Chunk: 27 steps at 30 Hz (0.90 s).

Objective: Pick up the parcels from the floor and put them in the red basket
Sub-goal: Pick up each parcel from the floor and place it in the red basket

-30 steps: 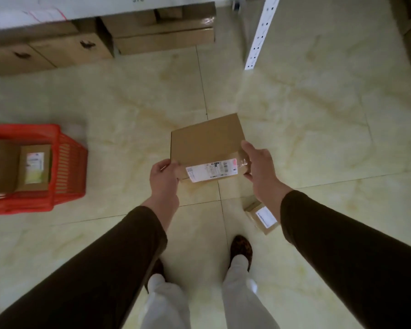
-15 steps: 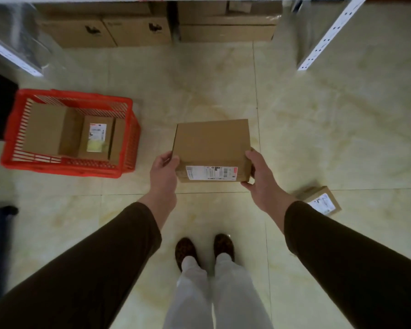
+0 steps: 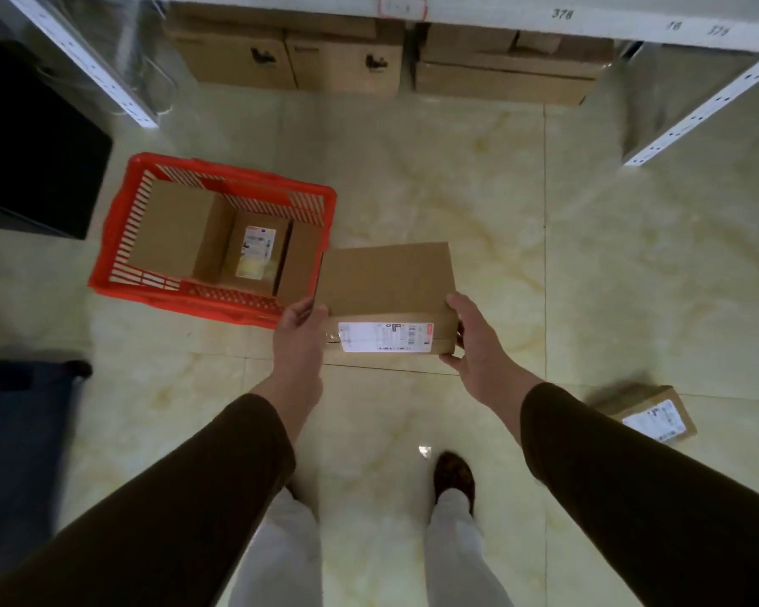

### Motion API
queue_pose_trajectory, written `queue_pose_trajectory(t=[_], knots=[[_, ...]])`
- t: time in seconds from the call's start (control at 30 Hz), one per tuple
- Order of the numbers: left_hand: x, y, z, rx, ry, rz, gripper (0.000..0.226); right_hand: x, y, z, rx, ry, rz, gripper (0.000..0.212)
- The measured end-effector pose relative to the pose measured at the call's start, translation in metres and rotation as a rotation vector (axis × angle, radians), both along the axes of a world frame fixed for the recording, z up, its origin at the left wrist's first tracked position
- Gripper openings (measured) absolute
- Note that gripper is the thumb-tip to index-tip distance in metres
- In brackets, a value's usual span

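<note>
While your left hand [image 3: 299,339] and right hand [image 3: 478,343] clamp the cardboard parcel [image 3: 386,282] by its 2 sides, it hangs above the floor [image 3: 544,256]. Left of that grip the red basket [image 3: 119,238] holds more boxes; another small parcel [image 3: 649,414] lies on the floor well to its right.

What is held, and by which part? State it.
A cardboard parcel, held by both hands at its near end: left hand on the left side, right hand gripping the right corner.
</note>
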State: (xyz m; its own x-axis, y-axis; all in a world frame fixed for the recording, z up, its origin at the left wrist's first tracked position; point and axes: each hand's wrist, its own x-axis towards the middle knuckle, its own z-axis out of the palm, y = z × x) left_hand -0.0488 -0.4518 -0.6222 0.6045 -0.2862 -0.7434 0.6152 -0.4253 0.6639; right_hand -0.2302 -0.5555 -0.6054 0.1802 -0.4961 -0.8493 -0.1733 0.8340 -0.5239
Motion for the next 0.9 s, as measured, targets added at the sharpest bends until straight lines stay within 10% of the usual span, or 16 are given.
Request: queue_pose_trajectory(t=[0.23,0.9], knots=[[0.109,0.046,0.015,0.017,0.031,-0.059,0.015,0.108,0.039,0.002,0.067,0.023,-0.002,0.019],[0.237,0.045,-0.012,0.126,0.24,-0.223,0.028,0.264,0.017,-0.02,-0.07,0.215,0.181,0.053]])
